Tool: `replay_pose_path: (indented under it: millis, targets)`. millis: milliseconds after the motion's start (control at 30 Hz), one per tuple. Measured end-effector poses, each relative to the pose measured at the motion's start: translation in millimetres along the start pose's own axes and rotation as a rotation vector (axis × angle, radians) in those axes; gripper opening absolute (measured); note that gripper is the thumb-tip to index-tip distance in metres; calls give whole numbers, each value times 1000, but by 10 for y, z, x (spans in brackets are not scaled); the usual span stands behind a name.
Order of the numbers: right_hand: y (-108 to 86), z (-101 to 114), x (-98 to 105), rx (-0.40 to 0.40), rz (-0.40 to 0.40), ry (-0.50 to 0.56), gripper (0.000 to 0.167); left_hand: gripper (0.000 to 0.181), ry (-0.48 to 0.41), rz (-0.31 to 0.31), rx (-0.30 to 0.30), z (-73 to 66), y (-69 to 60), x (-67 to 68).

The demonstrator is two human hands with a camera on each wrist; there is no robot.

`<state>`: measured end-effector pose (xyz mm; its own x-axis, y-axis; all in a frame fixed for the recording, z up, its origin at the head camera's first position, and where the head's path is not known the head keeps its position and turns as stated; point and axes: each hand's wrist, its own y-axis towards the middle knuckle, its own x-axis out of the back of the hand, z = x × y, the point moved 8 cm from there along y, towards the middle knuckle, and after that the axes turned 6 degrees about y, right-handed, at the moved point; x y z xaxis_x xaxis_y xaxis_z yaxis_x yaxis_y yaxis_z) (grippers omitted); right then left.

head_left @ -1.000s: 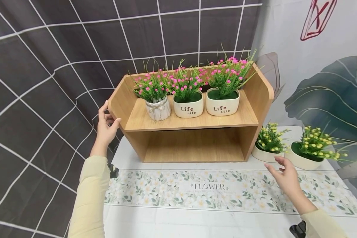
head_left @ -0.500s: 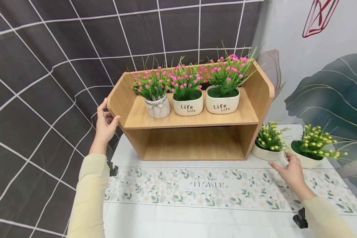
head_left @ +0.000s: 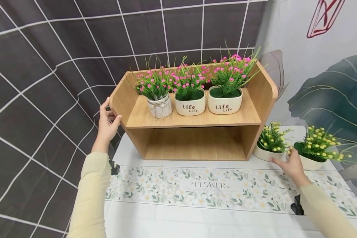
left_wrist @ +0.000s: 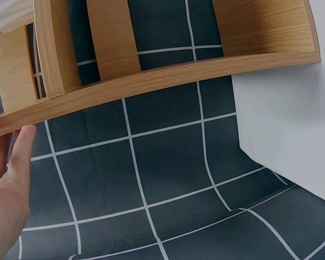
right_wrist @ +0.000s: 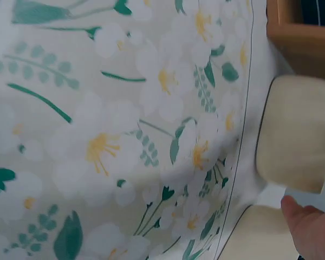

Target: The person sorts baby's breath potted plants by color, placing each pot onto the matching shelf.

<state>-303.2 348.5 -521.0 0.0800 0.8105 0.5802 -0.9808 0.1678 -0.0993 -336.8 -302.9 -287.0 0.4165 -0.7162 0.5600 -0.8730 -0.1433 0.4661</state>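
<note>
In the head view my left hand holds the left side panel of a two-tier wooden shelf, thumb in front and fingers behind its edge. My right hand is at the right end of a cream flowerpot with yellow flowers, beside the shelf. In the right wrist view its thumb is close to that pot; the other fingers are mostly hidden, and firm contact cannot be made out. A second cream flowerpot with yellow flowers stands just right of this hand.
On the upper shelf stand two "Life" flowerpots and a whitish round pot, all with pink flowers. A floral "FLOWER" runner crosses the white table. Dark grid cloth hangs behind and left.
My right hand has moved right and slightly up, into the space between the two yellow-flowered pots. The left hand stays on the shelf panel. The pots have not visibly moved.
</note>
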Motion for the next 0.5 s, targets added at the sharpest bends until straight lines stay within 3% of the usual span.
replay_pose_path:
  millis: [167, 500]
  targets:
    - [103, -51, -15, -13, 47, 5, 112, 69, -5, -4, 6, 11, -10, 5]
    - [229, -14, -80, -10, 81, 147, 112, 69, -15, -9, 13, 13, -1, 1]
